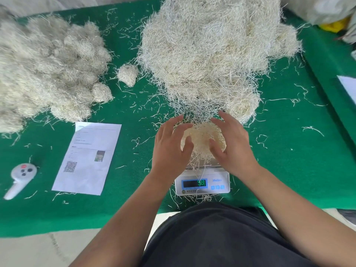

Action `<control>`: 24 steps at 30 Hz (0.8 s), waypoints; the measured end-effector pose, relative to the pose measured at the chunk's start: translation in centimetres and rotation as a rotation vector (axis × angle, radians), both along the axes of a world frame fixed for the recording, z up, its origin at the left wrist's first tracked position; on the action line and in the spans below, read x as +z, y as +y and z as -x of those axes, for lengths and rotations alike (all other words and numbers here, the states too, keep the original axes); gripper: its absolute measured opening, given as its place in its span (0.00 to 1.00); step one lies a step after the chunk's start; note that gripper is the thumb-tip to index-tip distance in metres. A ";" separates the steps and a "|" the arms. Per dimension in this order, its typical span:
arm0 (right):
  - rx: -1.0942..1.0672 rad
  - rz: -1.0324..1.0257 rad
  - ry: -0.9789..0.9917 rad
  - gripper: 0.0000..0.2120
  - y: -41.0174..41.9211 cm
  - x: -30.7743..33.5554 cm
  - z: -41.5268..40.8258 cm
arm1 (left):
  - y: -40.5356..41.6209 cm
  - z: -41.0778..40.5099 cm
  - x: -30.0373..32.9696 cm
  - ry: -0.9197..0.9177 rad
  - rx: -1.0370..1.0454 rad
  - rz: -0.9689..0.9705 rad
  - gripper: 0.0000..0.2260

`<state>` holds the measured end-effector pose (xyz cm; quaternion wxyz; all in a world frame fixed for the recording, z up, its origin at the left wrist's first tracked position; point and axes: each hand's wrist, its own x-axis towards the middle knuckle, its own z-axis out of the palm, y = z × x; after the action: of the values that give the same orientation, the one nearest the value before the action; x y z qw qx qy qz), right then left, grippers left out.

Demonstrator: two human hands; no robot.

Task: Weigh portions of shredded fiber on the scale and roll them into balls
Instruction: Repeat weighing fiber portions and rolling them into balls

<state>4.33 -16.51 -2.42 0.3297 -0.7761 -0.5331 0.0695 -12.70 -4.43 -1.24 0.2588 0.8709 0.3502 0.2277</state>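
Left hand (171,145) and right hand (233,145) flank the fiber portion (202,139) on the scale (202,183), fingers spread and straight. The portion lies between the fingertips, hiding the scale's pan. The green display digits are too blurred to read.

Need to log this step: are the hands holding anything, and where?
Both hands, left and right, cup the fiber portion on the scale by its sides.

A fluffy clump of pale shredded fiber (202,140) sits on the small white scale (202,183), between the two hands. The big loose fiber pile (210,49) lies just past the fingertips. Many rolled fiber balls (48,68) lie far left.
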 end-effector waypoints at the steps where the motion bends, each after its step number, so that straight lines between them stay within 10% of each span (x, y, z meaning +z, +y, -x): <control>1: -0.006 -0.003 -0.004 0.27 0.0 0.0 0.1 | 0.0 0.1 0.1 -0.023 0.003 -0.013 0.15; 24: -0.111 -0.023 -0.023 0.26 -0.5 -1.2 0.5 | -0.6 1.6 -2.6 0.088 0.071 0.162 0.21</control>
<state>3.85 -16.98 -3.58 0.3360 -0.8013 -0.4937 0.0362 -14.29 -5.08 -3.86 0.3042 0.8434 0.4092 0.1692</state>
